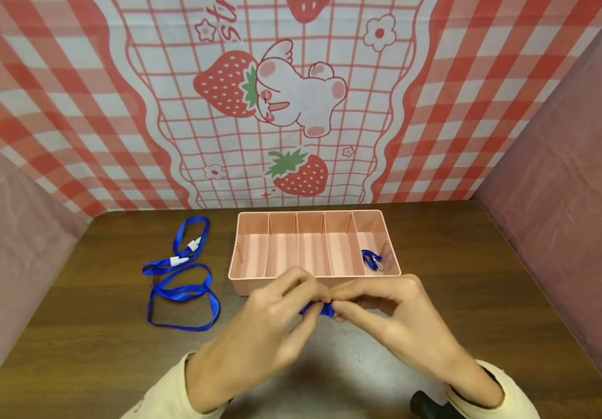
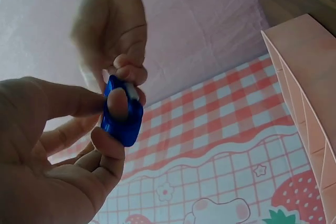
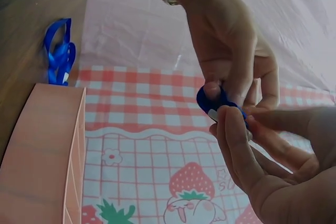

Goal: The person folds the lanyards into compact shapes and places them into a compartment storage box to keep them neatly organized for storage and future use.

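Between both hands, just in front of the pink tray, is a folded blue lanyard with a small white part on it. My left hand pinches its folded band between thumb and fingers. From the other side my right hand pinches the lanyard's end near the white part, its fingertips close against the left ones. In the head view the fingers hide most of this lanyard. Another blue lanyard, bundled small with a metal clip, lies in the tray's far right compartment.
The pink tray with several compartments stands at the table's back middle. Loose blue lanyards with white buckles lie on the wooden table to the left. A checked strawberry cloth hangs behind. A dark object sits by the right sleeve.
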`<state>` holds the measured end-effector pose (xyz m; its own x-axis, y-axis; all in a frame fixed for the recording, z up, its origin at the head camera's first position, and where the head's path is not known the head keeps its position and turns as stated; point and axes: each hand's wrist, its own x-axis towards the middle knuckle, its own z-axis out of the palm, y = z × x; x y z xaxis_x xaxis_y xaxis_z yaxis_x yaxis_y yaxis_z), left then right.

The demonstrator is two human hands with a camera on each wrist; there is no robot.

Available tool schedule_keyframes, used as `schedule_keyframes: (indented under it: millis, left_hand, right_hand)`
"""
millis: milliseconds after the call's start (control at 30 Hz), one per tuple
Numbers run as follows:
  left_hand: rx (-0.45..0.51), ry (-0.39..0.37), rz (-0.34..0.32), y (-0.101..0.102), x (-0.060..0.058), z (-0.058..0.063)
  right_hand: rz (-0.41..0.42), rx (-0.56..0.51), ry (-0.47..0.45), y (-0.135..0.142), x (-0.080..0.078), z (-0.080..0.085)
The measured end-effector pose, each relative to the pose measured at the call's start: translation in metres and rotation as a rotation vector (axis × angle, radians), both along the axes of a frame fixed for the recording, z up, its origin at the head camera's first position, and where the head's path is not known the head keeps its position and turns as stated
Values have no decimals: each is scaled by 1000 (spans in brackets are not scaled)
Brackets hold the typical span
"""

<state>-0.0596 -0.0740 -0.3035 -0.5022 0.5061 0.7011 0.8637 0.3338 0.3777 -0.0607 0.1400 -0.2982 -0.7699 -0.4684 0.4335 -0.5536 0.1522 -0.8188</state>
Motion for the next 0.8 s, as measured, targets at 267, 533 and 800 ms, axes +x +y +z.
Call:
schedule_keyframes:
  millis: [267, 533, 800]
  left_hand:
    - [44, 125, 54, 3, 2, 4]
    - [25, 41, -3, -7, -2, 12]
    - [8, -13, -72, -11, -4, 9]
  right_hand:
    - [-12, -47, 45, 1, 2, 2]
    - [36, -149, 137, 8, 2, 6]
    - [77, -136, 165, 10, -2, 6]
